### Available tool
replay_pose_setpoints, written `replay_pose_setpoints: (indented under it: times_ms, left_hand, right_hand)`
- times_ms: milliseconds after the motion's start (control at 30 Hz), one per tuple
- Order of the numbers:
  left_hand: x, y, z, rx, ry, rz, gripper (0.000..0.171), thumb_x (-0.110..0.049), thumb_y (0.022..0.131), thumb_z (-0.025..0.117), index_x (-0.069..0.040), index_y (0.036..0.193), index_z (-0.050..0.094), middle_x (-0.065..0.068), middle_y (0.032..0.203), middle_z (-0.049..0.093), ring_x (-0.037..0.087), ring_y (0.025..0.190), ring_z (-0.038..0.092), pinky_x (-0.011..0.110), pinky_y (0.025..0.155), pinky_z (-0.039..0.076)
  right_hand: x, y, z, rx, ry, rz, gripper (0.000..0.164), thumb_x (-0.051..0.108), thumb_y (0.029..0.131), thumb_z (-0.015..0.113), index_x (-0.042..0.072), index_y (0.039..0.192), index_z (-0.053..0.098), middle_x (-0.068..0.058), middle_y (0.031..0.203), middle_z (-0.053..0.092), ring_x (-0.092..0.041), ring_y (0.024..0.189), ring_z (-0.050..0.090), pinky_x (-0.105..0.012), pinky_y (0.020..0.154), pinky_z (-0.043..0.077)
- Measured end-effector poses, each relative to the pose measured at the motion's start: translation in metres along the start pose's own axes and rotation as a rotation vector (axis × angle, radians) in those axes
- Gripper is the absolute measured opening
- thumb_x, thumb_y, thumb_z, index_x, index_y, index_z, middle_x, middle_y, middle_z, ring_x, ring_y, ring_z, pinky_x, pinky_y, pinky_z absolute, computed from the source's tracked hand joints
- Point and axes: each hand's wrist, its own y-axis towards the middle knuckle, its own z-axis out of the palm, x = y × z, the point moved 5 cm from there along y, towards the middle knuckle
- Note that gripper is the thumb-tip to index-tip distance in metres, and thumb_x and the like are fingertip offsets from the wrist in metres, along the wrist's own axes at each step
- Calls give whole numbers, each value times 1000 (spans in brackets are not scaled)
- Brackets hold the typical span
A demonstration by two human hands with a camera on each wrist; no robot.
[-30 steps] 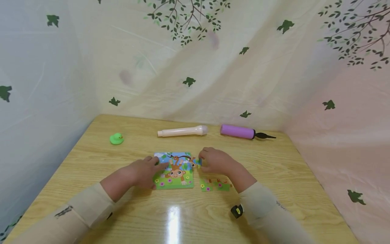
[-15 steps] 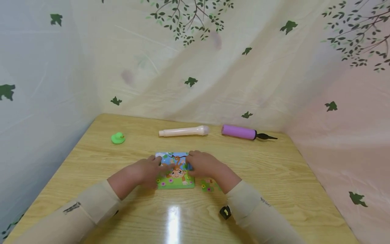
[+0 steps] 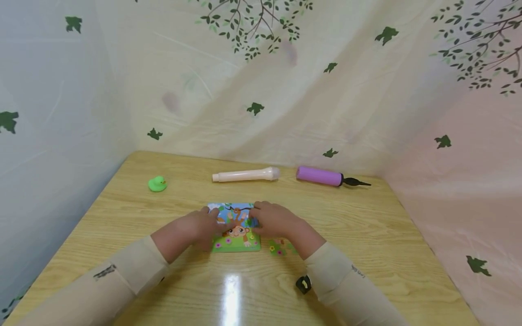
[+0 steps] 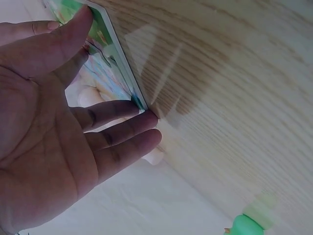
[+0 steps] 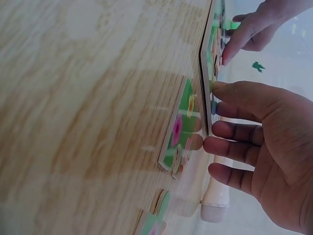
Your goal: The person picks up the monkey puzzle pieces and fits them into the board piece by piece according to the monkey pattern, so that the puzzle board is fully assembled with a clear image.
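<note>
A jigsaw puzzle board (image 3: pixel 236 245) with a monkey picture lies flat on the wooden table. At its left side, my left hand (image 3: pixel 200 227) rests with extended fingers, thumb over the picture and other fingertips along the edge (image 4: pixel 128 73). My right hand (image 3: pixel 275 220) is at the board's upper right, thumb and fingers bent around a blue puzzle piece (image 5: pixel 213 107) at the board's edge. The hand covers most of that piece. Just right of the board, under the right wrist, lie loose green puzzle pieces (image 3: pixel 277 248) with flowers, partly hidden.
Along the back of the table are a green toy duck (image 3: pixel 157 184), a pale toy microphone (image 3: pixel 246 175) and a purple hand pump (image 3: pixel 319 175) with a black nozzle. Behind them hangs a leaf-print cloth (image 3: pixel 204 113). A small black device (image 3: pixel 303 284) sits by the right sleeve.
The right hand has moved left, bringing the giraffe piece from beside the board onto its upper right. Over the last half second it stays there. The left hand has shifted slightly right.
</note>
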Motion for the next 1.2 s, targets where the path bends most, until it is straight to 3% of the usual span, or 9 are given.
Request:
replay_pose_setpoints:
  times_ms: [333, 600, 867, 1033, 1200]
  left_hand:
    - [-5, 1, -3, 21, 53, 6, 92, -15, 76, 78, -39, 153, 32, 24, 147, 37, 39, 124, 42, 43, 79, 54]
    - [-8, -2, -8, 25, 64, -4, 90, -16, 77, 78, -37, 152, 35, 24, 144, 39, 38, 121, 45, 39, 71, 53]
    - [-11, -1, -9, 24, 78, -10, 91, -18, 76, 81, -37, 152, 34, 25, 146, 38, 40, 126, 44, 41, 78, 55]
    - [-11, -2, -9, 19, 61, -14, 88, -15, 80, 76, -38, 153, 32, 26, 147, 37, 42, 128, 44, 36, 66, 52]
    - [-9, -5, -8, -4, 8, -3, 88, -7, 81, 69, -38, 153, 31, 31, 150, 34, 49, 135, 37, 42, 75, 54]
  right_hand:
    - [-1, -3, -2, -6, 22, -14, 30, 36, 95, 63, 21, 120, 64, 3, 111, 57, -14, 100, 55, -32, 83, 52]
    - [2, 0, -2, -7, 43, -23, 21, 31, 96, 63, 20, 114, 65, 1, 110, 56, -13, 97, 54, -29, 81, 52]
    - [-1, 1, 0, 31, 91, 33, 26, 31, 97, 62, 19, 120, 64, 1, 115, 57, -15, 104, 56, -32, 88, 52]
    - [-1, 0, 0, 32, 90, 38, 26, 31, 97, 61, 19, 120, 63, 1, 116, 56, -16, 106, 55, -32, 89, 52]
    - [1, 0, -1, 11, 73, 31, 24, 31, 96, 63, 19, 117, 64, 1, 114, 56, -15, 104, 55, -31, 87, 53]
